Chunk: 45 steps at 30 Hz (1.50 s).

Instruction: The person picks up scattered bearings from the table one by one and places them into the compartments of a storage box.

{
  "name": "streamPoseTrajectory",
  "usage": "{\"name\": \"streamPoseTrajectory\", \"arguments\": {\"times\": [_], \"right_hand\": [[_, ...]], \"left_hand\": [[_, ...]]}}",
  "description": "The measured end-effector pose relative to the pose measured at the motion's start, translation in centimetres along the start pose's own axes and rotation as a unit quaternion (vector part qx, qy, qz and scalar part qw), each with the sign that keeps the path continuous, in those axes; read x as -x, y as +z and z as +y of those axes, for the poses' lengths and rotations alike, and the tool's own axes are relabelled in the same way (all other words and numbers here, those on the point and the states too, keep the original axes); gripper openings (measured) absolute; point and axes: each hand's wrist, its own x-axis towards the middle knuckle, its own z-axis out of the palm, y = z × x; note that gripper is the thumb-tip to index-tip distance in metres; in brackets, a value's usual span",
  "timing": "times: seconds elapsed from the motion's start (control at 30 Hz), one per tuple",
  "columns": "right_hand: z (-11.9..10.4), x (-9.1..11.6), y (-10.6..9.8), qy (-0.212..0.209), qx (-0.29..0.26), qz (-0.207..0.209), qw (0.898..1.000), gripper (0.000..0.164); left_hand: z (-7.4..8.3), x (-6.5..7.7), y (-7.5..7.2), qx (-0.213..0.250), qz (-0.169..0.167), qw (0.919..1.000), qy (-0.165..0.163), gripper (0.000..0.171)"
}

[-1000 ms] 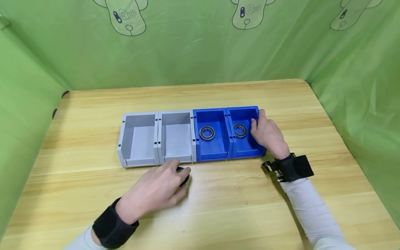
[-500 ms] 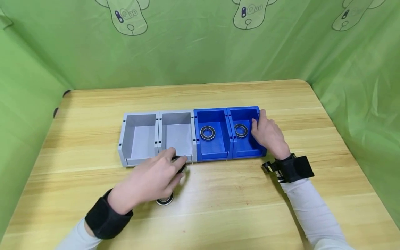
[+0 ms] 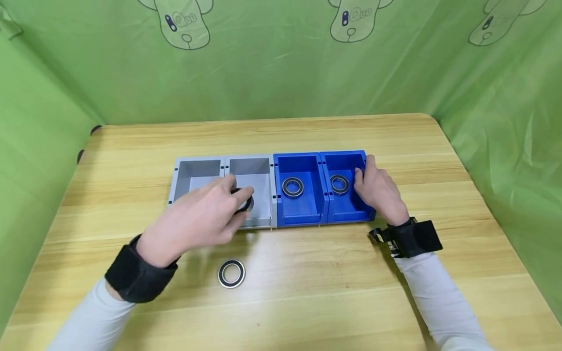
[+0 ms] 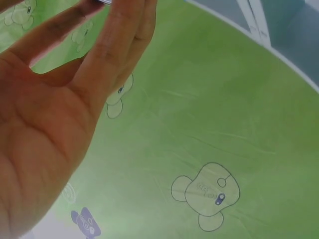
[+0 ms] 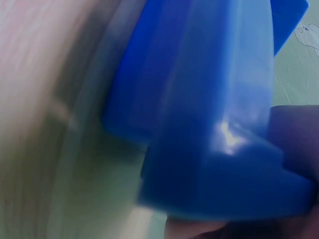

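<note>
My L hand, ring pinched, now over gray bin; 2nd ring bared on tbl, unbinned. R hand grips blue bin.

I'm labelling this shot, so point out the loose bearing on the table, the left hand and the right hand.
Loose bearing (image 3: 221, 274): head view, left side of its dark face.
Left hand (image 3: 196, 214): head view, back of the hand.
Right hand (image 3: 381, 191): head view, back of the hand.

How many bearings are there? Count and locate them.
4: a bearing in the left blue bin, one in the right blue bin, one on the table, one pinched by the left hand. More could hide behind that hand.
</note>
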Motion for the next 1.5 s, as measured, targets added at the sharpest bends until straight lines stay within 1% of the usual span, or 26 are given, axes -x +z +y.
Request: {"name": "streamPoseTrajectory", "arguments": {"times": [0.1, 0.23, 0.4, 0.63, 0.77, 0.87, 0.97, 1.03, 1.17, 1.37, 1.5], "right_hand": [[0.1, 0.0, -0.1, 0.004, 0.0, 0.001, 1.0, 0.043], [0.2, 0.0, 0.0, 0.004, 0.001, -0.001, 1.0, 0.044], [0.2, -0.2, 0.1, 0.006, 0.0, -0.007, 1.0, 0.045], [0.4, 0.0, 0.1, 0.003, -0.002, 0.0, 1.0, 0.043], [0.4, 0.0, 0.0, 0.001, -0.004, 0.004, 1.0, 0.044], [0.4, -0.1, 0.1, -0.003, -0.006, 0.002, 1.0, 0.045], [0.4, -0.2, 0.2, -0.006, -0.01, -0.001, 1.0, 0.046], [0.4, -0.2, 0.2, -0.008, -0.01, -0.001, 1.0, 0.046], [0.4, -0.3, 0.1, -0.01, -0.009, 0.001, 1.0, 0.048], [0.4, -0.3, 0.1, -0.011, -0.005, -0.001, 1.0, 0.047], [0.4, -0.3, 0.1, -0.009, -0.001, -0.001, 1.0, 0.046]], "left_hand": [[-0.5, -0.5, -0.2, -0.004, 0.005, 1.0, 0.005, 0.026], [-0.9, -1.1, -0.4, -0.005, 0.0, 1.0, -0.002, 0.028], [-1.2, -1.8, -0.4, 0.002, -0.023, 0.9996, -0.016, 0.026], [-2.1, -3.1, -0.2, 0.016, -0.047, 0.9987, -0.014, 0.019], [-2.6, -3.6, 0.0, 0.029, -0.064, 0.9974, -0.016, 0.02], [-2.9, -3.9, 0.3, 0.035, -0.078, 0.9961, -0.019, 0.025], [-3.1, -4.2, 0.7, 0.038, -0.091, 0.9949, -0.019, 0.031], [-3.2, -4.4, 1.1, 0.037, -0.096, 0.9945, -0.02, 0.031], [-3.6, -4.9, 2.0, 0.034, -0.116, 0.9921, -0.032, 0.033], [-4.1, -5.5, 3.7, 0.057, -0.17, 0.9821, -0.056, 0.04], [-4.3, -5.9, 4.9, 0.067, -0.196, 0.9762, -0.066, 0.042]]}}
